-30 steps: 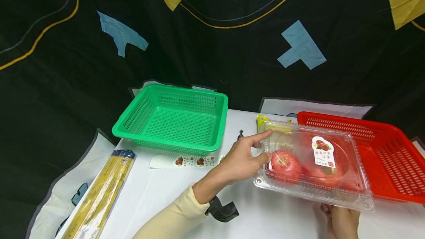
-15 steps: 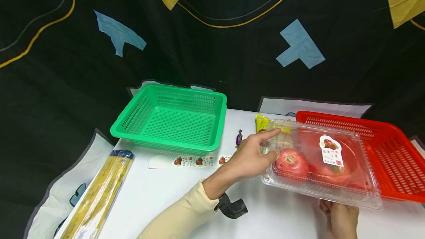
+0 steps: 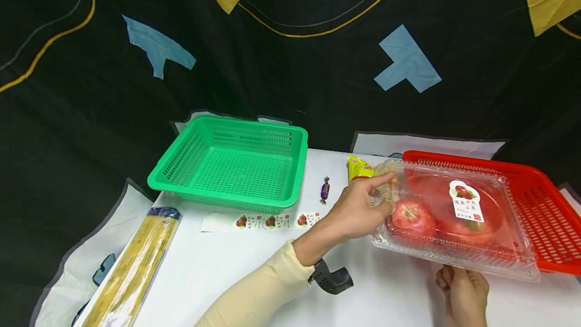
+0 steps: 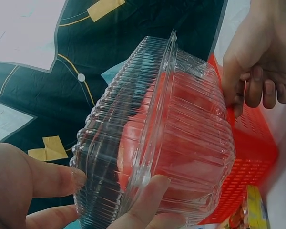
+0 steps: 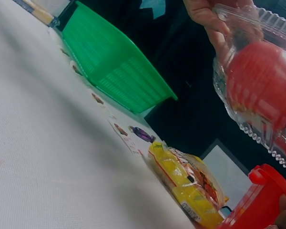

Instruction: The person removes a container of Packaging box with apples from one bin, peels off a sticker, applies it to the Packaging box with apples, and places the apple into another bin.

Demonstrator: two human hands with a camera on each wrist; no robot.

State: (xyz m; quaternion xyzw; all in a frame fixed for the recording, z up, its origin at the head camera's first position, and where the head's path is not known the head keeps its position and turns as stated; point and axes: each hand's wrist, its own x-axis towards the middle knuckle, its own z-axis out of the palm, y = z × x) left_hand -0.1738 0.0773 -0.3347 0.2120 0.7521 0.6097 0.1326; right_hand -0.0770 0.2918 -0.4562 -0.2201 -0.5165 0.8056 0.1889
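Observation:
My left hand [image 3: 360, 208] grips the left end of a clear plastic clamshell box [image 3: 458, 256], thumb and fingers around its side. Inside are round red fruits [image 3: 413, 220] that look like apples, and a white label [image 3: 466, 201] is stuck on the lid. The box is held up, tilted, partly over the red basket [image 3: 551, 221]. Below the box my right hand [image 3: 465, 291] is partly hidden in the head view. From the left wrist view, the right hand [image 4: 260, 71] has curled fingers at the red basket's near rim [image 4: 229, 117] and holds it.
A green basket [image 3: 227, 201] stands on the white table at the back left. A strip of labels [image 3: 272, 221] lies before it, with a purple-wrapped candy [image 3: 325, 191] and a yellow snack packet [image 5: 190, 186] nearby. A long yellow bundle in clear wrap [image 3: 136, 266] lies left.
My left hand has moved right with the clamshell box, farther over the red basket. The purple candy and more of the label strip are now uncovered. My right hand stays at the basket.

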